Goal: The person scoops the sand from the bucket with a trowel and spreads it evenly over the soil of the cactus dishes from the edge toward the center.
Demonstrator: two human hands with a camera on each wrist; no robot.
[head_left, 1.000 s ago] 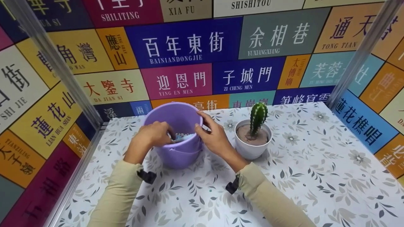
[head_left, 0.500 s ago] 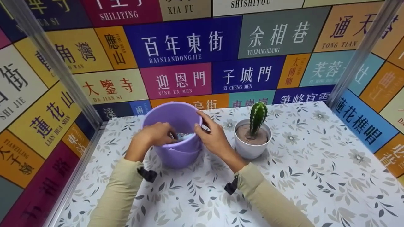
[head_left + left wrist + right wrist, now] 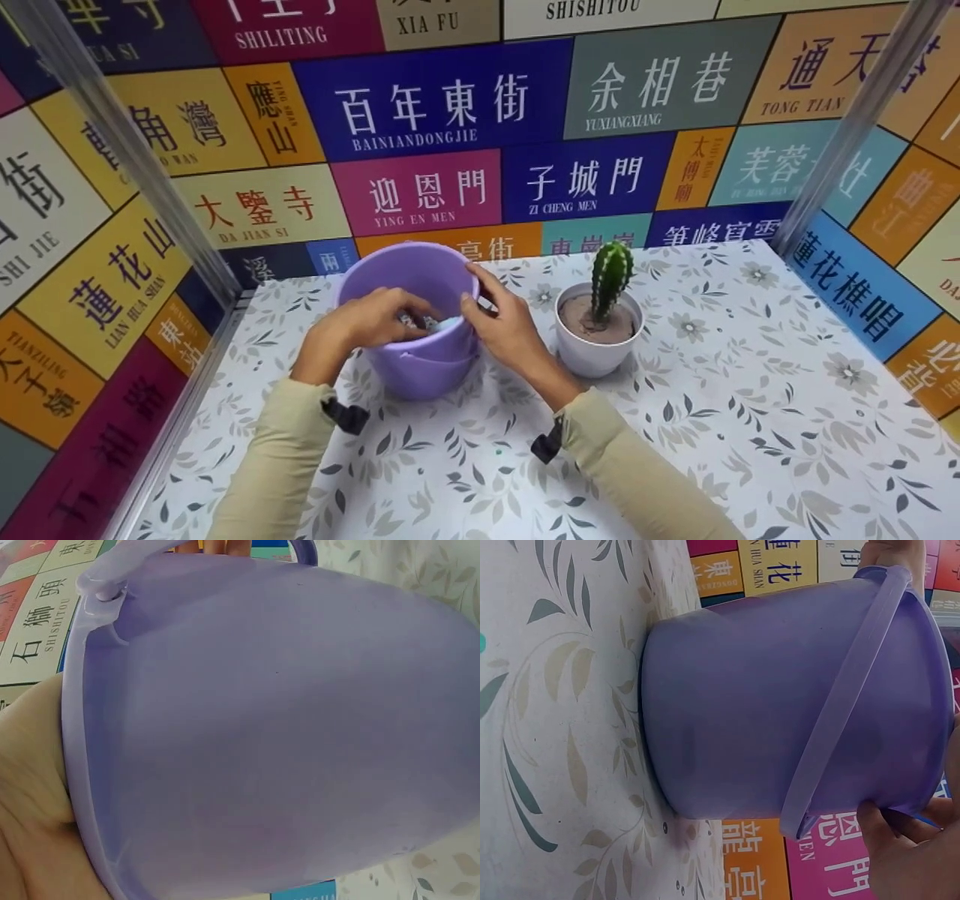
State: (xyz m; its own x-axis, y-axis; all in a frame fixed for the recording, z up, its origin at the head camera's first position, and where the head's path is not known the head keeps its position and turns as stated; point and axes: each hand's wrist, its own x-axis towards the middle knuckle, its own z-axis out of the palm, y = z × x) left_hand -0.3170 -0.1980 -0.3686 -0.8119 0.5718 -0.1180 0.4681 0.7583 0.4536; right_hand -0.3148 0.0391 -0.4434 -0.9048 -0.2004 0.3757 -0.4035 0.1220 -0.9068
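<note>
A purple plastic bucket (image 3: 424, 379) stands on the table, its handle (image 3: 847, 694) hanging down along the outer wall. My left hand (image 3: 371, 321) reaches over the near-left rim, fingers pointing down inside. Near these fingers lies pale blue, speckled material (image 3: 448, 323); the fingertips are hidden, and I cannot tell whether they hold any of it. On the bucket's right side, my right hand (image 3: 504, 324) grips the rim between thumb and fingers. The left wrist view shows the bucket wall filling most of the frame, with the left palm (image 3: 34, 795) against the rim.
To the right of the bucket stands a green cactus (image 3: 611, 279) in a white pot (image 3: 598, 358). A white leaf-patterned cloth (image 3: 450, 480) covers the table. Behind rises a wall of colourful sign panels (image 3: 435, 97), with clear upright posts at the left and right.
My left hand has shifted slightly right inside the bucket, and a gap between its thumb and fingers now shows. The right hand keeps its grip on the rim.
</note>
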